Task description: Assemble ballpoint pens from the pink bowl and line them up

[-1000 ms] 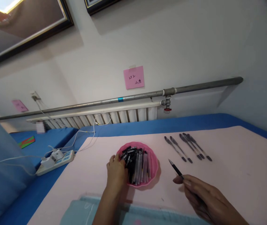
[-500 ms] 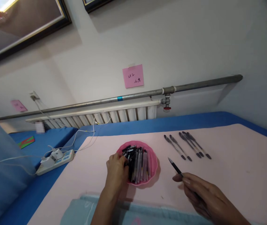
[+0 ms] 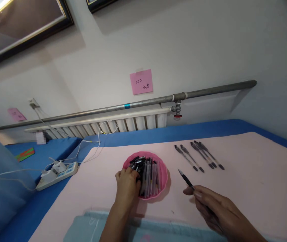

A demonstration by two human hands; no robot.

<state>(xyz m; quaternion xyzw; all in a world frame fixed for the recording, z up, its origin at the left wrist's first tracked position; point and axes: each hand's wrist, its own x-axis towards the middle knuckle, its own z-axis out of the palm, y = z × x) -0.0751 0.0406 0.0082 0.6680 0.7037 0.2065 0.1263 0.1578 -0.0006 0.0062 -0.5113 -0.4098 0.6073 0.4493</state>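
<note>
1. The pink bowl (image 3: pixel 165 174) stands on the pink tabletop (image 3: pixel 254 188), directly ahead of the person. Its raised, scalloped wall keeps the heap of pens (image 3: pixel 150 173) together, so the round barrels cannot roll off across the flat surface.
2. The pens in the heap lie roughly parallel, with their dark ends toward the far rim.
3. The row of pens (image 3: pixel 199 157) lies beyond and to the right of the bowl, well apart from it. The pens are side by side and slanted alike, and each rests flat on the tabletop.
4. The left hand (image 3: pixel 126 183) rests at the bowl's near-left rim, palm down, with the forearm coming up from the lower edge. Its fingers curl into the heap and touch the nearest barrels. Their tips are hidden, so it cannot be told whether they grip anything.
5. The right hand (image 3: pixel 215 208) is closed on a single pen (image 3: pixel 186 179). Thumb and forefinger pinch the lower barrel, and the other fingers fold loosely beneath.
6. This pen is held clear of the tabletop, between the bowl and the row. It slants up and away to the left, with its dark tip free of the fingers.
7. A power strip (image 3: pixel 57 169) with white cables lies on the blue cover to the left, apart from the work.
</note>
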